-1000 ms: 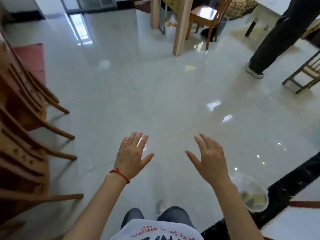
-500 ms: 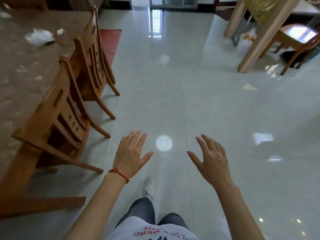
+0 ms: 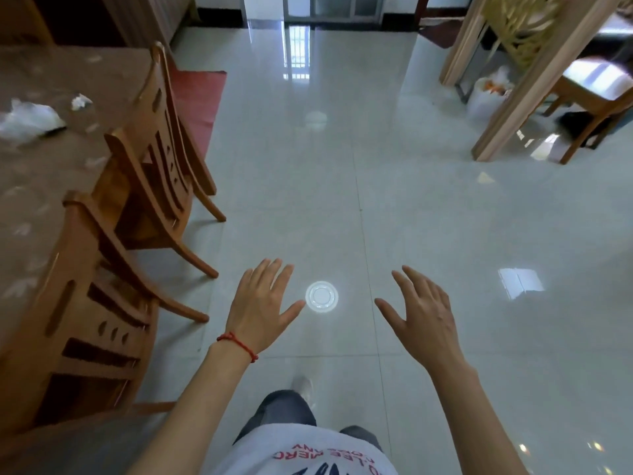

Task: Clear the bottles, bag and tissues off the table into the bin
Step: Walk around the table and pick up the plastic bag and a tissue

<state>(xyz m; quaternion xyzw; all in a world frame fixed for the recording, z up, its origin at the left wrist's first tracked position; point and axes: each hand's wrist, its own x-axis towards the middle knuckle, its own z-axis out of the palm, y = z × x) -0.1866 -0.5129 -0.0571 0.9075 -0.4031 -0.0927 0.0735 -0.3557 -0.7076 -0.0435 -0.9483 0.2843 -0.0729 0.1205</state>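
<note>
I see my left hand (image 3: 262, 308) and right hand (image 3: 423, 318) spread flat, apart, holding nothing, above the glossy pale tiled floor (image 3: 428, 234). On the brown marbled table (image 3: 51, 173) lie a crumpled white tissue (image 3: 81, 101) and, blurred, perhaps a clear plastic bag (image 3: 29, 121); two wooden slatted chairs (image 3: 150, 159) stand beside it.

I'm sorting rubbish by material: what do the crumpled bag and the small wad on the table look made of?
The bag looks like thin plastic film: whitish, translucent, crinkled, though blurred. The small wad looks like tissue paper: matte white, softly crumpled. Both lie on the brown table.

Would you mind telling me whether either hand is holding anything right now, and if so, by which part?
Nothing is held: the left hand and right hand are both open above the floor.
</note>
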